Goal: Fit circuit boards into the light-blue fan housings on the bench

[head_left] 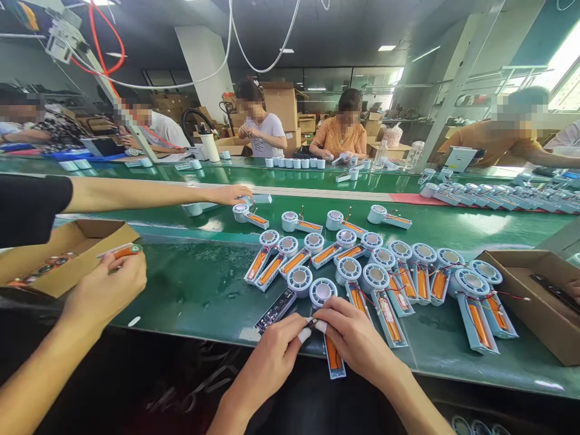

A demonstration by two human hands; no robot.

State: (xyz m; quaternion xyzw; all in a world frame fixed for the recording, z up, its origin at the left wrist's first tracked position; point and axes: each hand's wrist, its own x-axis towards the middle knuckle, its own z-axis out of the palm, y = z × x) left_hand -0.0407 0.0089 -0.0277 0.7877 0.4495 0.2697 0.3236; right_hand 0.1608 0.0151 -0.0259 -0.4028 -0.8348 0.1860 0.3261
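Left hand (276, 356) and right hand (356, 338) pinched shut on a fan handle (333, 357), taped fingers (304, 335) meeting, at green counter (203, 290) edge

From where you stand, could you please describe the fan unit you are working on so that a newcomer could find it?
On the green bench, find the cluster of white round-headed units. Mine, the fan unit, lies at the near edge, under my left hand and right hand, its orange-filled handle overhanging the edge.

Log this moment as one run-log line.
left hand: pinching fan unit | right hand: pinching same | table: more units | co-worker's hand: orange cell
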